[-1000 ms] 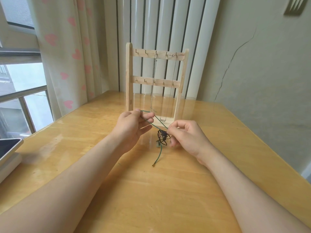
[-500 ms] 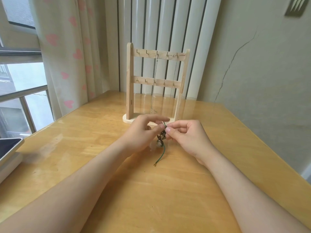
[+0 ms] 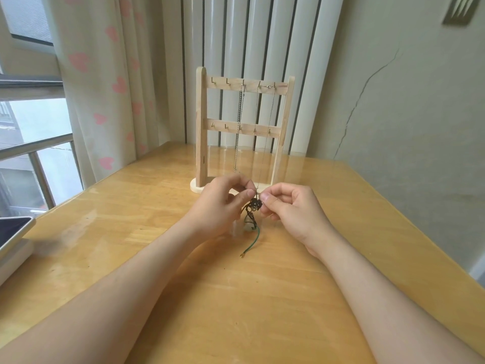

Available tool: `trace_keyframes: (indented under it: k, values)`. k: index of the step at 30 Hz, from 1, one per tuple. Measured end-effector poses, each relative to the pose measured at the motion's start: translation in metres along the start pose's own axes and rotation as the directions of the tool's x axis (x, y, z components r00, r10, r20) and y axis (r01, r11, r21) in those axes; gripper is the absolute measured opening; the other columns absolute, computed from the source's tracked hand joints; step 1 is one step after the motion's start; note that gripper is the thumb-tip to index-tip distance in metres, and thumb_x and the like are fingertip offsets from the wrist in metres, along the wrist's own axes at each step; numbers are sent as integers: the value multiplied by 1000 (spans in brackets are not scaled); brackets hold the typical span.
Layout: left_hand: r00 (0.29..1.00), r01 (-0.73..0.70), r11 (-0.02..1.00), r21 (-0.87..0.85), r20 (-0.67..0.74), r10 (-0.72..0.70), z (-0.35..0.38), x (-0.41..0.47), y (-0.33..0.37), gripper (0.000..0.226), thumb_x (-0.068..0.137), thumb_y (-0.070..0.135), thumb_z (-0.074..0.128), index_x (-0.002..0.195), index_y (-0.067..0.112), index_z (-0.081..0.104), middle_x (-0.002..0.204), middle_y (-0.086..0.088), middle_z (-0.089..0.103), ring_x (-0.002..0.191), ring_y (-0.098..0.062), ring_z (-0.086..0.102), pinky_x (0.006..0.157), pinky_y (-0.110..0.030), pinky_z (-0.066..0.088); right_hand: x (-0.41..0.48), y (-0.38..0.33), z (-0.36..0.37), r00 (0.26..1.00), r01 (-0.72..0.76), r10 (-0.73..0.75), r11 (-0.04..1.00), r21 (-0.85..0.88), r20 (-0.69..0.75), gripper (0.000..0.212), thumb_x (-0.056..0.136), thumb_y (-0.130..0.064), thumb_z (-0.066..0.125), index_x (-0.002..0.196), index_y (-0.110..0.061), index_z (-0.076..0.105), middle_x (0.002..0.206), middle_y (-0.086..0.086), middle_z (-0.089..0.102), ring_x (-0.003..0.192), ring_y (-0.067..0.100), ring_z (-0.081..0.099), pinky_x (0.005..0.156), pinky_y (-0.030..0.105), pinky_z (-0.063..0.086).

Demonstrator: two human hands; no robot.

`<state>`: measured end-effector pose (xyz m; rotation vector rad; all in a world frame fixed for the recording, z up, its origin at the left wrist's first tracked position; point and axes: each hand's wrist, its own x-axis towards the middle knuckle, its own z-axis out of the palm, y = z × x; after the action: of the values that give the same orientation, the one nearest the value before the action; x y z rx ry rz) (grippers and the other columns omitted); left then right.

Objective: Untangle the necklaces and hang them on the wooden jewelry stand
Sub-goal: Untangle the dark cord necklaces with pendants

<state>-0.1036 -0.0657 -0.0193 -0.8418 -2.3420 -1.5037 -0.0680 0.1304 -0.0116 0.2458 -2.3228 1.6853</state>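
Observation:
A wooden jewelry stand (image 3: 200, 132) with two rows of small hooks stands at the back of the table. Thin silver chains (image 3: 240, 127) hang from its upper hooks. In front of the stand's base, a dark tangled knot of green cord necklace (image 3: 253, 206) hangs between my hands. My left hand (image 3: 223, 203) pinches the knot's top from the left, and my right hand (image 3: 286, 206) pinches it from the right. The cord's loose green tail (image 3: 253, 241) trails down onto the table and ends in a small metal clasp.
The wooden table (image 3: 236, 298) spreads wide under my arms. A tablet on a white box (image 3: 13, 237) sits at the left edge. Behind stand a heart-patterned curtain (image 3: 105, 74), a window and a white radiator; a wall runs along the right.
My left hand moved right and down from holding a stretched length of green cord, and both hands now meet at the knot. The stretched cord has gone slack.

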Motion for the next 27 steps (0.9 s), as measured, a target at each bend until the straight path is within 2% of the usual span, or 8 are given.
trace_keyframes:
  k: [7,10,12,15,17,19,23,27]
  values:
    - [1000,-21,999,-43,1,21,1,0,2,10,109,15,60,102,18,66,91,9,68,58,-15,53,58,-31,47,0,2,4,999,29,-26,997,-66,47,16,105,-19,65,95,-12,76,72,1,75,72,11,72,74,29,56]
    - [999,-28,1000,9,-34,28,2,1,3,13,108,17,63,97,23,67,87,10,69,57,-9,55,60,-24,45,-1,1,6,998,42,-40,998,-56,44,16,103,-21,68,94,-12,78,74,0,75,73,9,71,73,25,55]
    - [998,-33,999,43,-51,36,3,1,3,15,107,18,64,94,25,67,84,11,69,55,-4,54,59,-18,42,-2,0,6,998,49,-48,998,-47,29,13,99,-22,74,92,-13,80,79,3,77,75,14,72,74,30,58]
    - [998,-37,996,86,-47,41,3,1,4,16,107,20,64,92,27,67,77,19,68,54,-4,55,58,-17,42,-2,1,6,998,55,-55,997,-57,5,7,93,-24,81,92,-17,81,89,7,80,87,30,76,84,41,61]
    - [998,-41,993,108,-39,45,2,0,6,15,107,21,65,92,25,68,75,21,68,55,-2,56,59,-17,43,-2,2,6,998,57,-57,996,-63,5,5,93,-23,81,93,-18,81,90,9,80,89,33,75,85,43,61]
    - [998,-47,992,118,-35,51,2,-1,7,14,107,21,64,94,23,68,80,15,69,55,-2,56,59,-17,43,-1,2,5,999,53,-52,996,-72,10,5,96,-20,78,95,-16,81,90,11,80,86,30,76,84,39,61]
    - [996,-74,984,160,-38,81,3,-4,10,11,110,19,57,100,21,61,87,8,68,61,-10,58,61,-24,46,1,4,6,998,-42,42,999,-20,36,10,101,-15,71,101,-8,79,81,5,77,73,9,74,69,23,58]
    - [989,-21,993,113,-141,37,0,-3,12,10,112,21,51,104,21,57,86,3,71,63,-26,65,58,-28,51,3,5,4,987,-149,146,988,49,68,14,105,-16,65,102,-7,75,79,3,74,73,11,73,62,23,54]
